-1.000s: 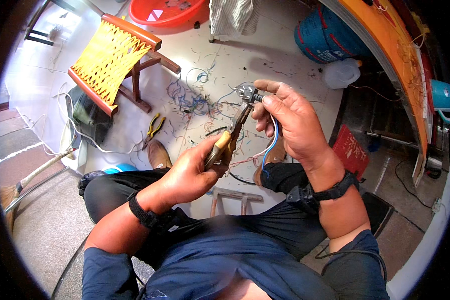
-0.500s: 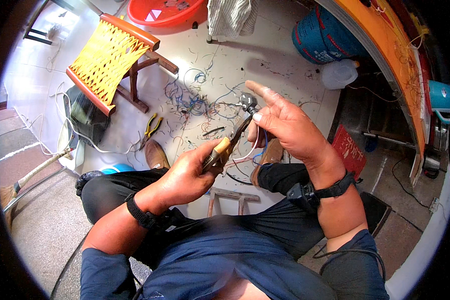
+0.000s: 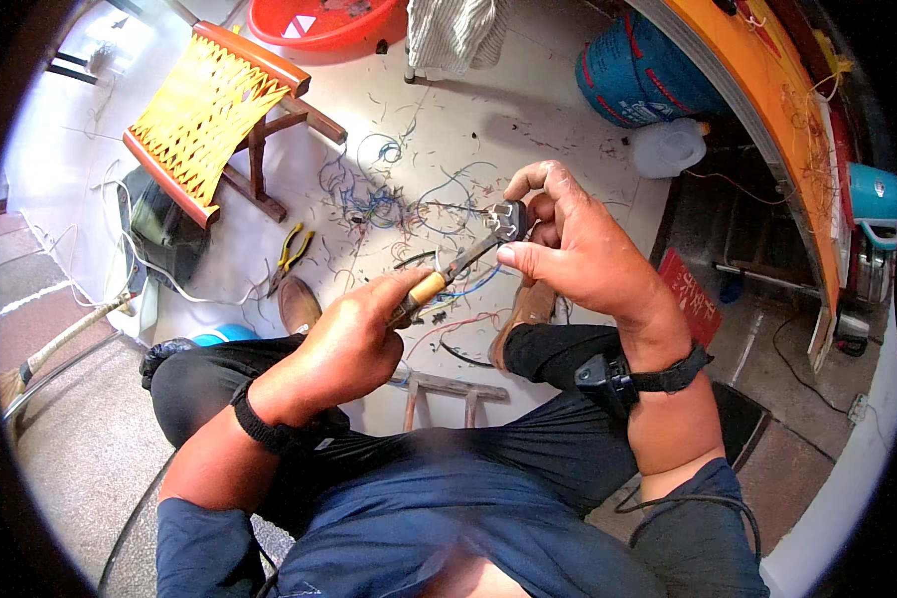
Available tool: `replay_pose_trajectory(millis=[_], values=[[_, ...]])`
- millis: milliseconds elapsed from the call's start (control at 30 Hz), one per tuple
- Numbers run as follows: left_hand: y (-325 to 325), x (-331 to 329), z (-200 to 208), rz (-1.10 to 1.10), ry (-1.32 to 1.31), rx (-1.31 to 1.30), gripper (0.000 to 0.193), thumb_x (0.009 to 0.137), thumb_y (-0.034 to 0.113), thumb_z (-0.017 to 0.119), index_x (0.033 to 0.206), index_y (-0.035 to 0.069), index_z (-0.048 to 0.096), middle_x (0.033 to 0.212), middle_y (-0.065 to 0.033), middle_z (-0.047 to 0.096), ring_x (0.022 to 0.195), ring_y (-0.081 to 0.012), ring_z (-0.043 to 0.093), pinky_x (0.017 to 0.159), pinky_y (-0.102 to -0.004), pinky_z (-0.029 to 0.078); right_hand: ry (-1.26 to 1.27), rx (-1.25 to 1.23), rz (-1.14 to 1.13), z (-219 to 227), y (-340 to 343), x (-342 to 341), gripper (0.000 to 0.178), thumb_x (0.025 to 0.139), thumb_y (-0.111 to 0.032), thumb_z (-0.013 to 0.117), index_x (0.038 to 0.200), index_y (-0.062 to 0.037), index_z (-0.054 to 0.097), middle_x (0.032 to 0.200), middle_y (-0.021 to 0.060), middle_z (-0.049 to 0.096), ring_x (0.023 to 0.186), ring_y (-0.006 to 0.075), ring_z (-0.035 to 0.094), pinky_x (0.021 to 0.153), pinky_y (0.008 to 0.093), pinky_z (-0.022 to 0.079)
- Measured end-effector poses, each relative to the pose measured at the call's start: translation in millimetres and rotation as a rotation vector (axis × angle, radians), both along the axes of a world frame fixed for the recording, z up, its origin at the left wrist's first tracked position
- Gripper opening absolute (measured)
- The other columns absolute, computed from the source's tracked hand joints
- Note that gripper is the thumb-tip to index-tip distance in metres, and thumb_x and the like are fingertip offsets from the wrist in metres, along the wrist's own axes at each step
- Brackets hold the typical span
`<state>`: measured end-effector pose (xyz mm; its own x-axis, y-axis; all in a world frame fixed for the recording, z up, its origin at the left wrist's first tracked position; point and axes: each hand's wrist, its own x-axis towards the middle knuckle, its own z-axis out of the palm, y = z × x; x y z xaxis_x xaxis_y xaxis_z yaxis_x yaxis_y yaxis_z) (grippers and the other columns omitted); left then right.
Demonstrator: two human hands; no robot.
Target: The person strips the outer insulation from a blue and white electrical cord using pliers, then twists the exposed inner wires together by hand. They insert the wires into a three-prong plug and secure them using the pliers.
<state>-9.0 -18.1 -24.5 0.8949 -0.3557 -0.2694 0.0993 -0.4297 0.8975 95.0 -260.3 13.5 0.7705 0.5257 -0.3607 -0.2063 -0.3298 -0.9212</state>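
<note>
My left hand (image 3: 347,337) is closed around a tool with a tan handle (image 3: 429,289) and a narrow dark blade; its exact kind is unclear. The blade reaches up and right to a small black plug-like part (image 3: 509,220) with shiny metal pieces. My right hand (image 3: 580,241) pinches that part, its thumb below and bent fingers behind. Past the hands, cut wires (image 3: 374,204), mostly blue, lie tangled on the pale floor. Yellow-handled pliers (image 3: 291,251) rest on the floor to the left.
A stool with a woven yellow seat (image 3: 209,110) stands at the far left, near a red basin (image 3: 319,45). Far right are a blue bucket (image 3: 633,80), a clear plastic jug (image 3: 668,149) and an orange panel (image 3: 767,110). A low wooden stool (image 3: 453,387) shows between my legs.
My right index finger, stretched out before, has curled in toward the black part. The part has turned to show more metal. My left hand and the tool have shifted slightly left.
</note>
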Motion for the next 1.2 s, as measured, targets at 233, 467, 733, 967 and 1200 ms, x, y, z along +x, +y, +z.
replay_pose_trajectory(millis=[233, 467, 733, 967, 1200], values=[[6.6, 4.7, -2.0, 0.137, -0.166, 0.168, 0.072, 0.067, -0.018, 0.046, 0.135, 0.003, 0.052, 0.103, -0.0190, 0.063, 0.093, -0.0314, 0.066, 0.084, -0.0371, 0.053, 0.130, 0.001, -0.137, 9.2, 3.8, 2.7, 0.033, 0.094, -0.005, 0.064, 0.122, -0.0015, 0.047, 0.093, 0.0087, 0.064, 0.073, 0.0126, 0.065, 0.060, 0.0255, 0.052], [17.1, 12.1, 2.3, 0.335, -0.286, 0.022, 0.076, 0.066, -0.017, 0.046, 0.139, 0.002, 0.048, 0.107, -0.0173, 0.057, 0.092, -0.0311, 0.060, 0.086, -0.0365, 0.050, 0.027, 0.087, -0.205, -2.4, -3.9, 4.9, 0.033, 0.100, -0.011, 0.059, 0.128, -0.0002, 0.045, 0.099, 0.0094, 0.063, 0.083, 0.0172, 0.071, 0.060, 0.0211, 0.054], [-10.0, -7.6, -3.6, 0.124, -0.083, -0.041, 0.074, 0.065, -0.017, 0.047, 0.137, 0.000, 0.047, 0.111, -0.0159, 0.052, 0.108, -0.0327, 0.055, 0.097, -0.0351, 0.046, 0.036, 0.200, -0.287, 1.0, 6.5, 2.1, 0.026, 0.102, -0.015, 0.056, 0.123, -0.0032, 0.047, 0.106, 0.0135, 0.067, 0.086, 0.0189, 0.072, 0.063, 0.0218, 0.054], [-22.0, -1.5, -11.8, 0.228, -0.139, 0.022, 0.088, 0.064, -0.017, 0.047, 0.149, 0.002, 0.033, 0.131, -0.0209, 0.044, 0.122, -0.0376, 0.048, 0.107, -0.0388, 0.039, 0.090, 0.400, -0.363, -8.5, 21.4, -11.6, 0.025, 0.103, -0.020, 0.055, 0.123, -0.0066, 0.048, 0.108, 0.0137, 0.069, 0.087, 0.0198, 0.072, 0.064, 0.0224, 0.053], [-30.7, 4.6, -10.3, 0.240, -0.282, 0.061, 0.087, 0.066, -0.016, 0.051, 0.149, -0.002, 0.031, 0.135, -0.0262, 0.043, 0.126, -0.0456, 0.046, 0.107, -0.0453, 0.041, 0.138, 0.579, -0.456, -21.9, 34.6, -24.0, 0.021, 0.103, -0.023, 0.056, 0.116, -0.0088, 0.049, 0.104, 0.0127, 0.069, 0.080, 0.0184, 0.070, 0.066, 0.0258, 0.053]])
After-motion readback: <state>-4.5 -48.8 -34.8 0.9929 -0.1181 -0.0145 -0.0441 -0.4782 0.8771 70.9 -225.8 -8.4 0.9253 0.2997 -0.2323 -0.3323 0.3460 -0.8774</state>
